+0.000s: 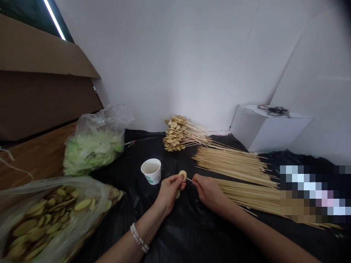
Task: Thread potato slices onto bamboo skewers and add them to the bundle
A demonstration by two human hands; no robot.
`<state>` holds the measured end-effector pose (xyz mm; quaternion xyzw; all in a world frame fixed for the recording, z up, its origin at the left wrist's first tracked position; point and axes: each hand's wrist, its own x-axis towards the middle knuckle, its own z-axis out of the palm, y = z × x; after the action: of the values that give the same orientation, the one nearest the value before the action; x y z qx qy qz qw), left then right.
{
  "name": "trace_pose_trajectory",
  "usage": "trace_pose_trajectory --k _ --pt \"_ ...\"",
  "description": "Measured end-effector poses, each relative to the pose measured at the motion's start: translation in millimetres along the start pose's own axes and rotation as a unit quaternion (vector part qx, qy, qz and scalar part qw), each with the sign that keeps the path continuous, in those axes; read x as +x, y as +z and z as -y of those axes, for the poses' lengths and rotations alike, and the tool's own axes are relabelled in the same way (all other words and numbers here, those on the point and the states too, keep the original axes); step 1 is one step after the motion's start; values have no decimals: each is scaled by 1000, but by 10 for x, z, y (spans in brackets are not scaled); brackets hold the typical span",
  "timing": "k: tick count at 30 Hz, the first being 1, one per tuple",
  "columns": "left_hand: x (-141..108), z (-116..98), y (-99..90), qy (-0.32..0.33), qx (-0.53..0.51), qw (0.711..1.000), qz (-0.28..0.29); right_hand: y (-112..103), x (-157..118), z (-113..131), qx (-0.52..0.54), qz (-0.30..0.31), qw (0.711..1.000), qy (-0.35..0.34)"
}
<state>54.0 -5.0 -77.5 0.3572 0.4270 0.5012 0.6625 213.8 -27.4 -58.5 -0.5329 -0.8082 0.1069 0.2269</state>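
Between thumb and fingers, my left hand [169, 190] pinches a thin round potato slice [182, 175]; another pale slice shows below those fingers. My right hand [206, 189] is closed around a thin wooden skewer [189, 179], whose visible end points left at the slice. Whether the tip has entered the slice is too small to tell. Just left of my hands stands a white paper cup [151, 171] with a green print. Beyond them lies a pile of skewered potato slices [175, 133], sticks toward the right.
Bare skewers lie in two bundles, a far one [233, 164] and a near one [252, 195]. A plastic bag of potato slices [49, 219] sits front left, a bag of pale green vegetable pieces [94, 146] behind it. A white box [270, 128] stands back right against the wall.
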Motion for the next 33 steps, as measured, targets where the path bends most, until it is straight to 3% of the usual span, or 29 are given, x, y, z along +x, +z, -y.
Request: trace_pose_trajectory --k 5,9,13,23,33 --pt "-25 -7 9 -2 9 1000 15 -21 14 -18 43 -8 999 -8" --pt "-67 12 78 -22 11 999 27 85 0 -22 -20 -39 998 -41" --pt "-75 7 120 -18 -10 999 32 116 20 -2 -55 -32 997 -32" --pt "10 -121 5 5 -48 999 -2 17 8 14 -110 -30 993 -21" --pt "-55 -28 79 -18 13 999 38 68 19 69 -56 -16 998 1"
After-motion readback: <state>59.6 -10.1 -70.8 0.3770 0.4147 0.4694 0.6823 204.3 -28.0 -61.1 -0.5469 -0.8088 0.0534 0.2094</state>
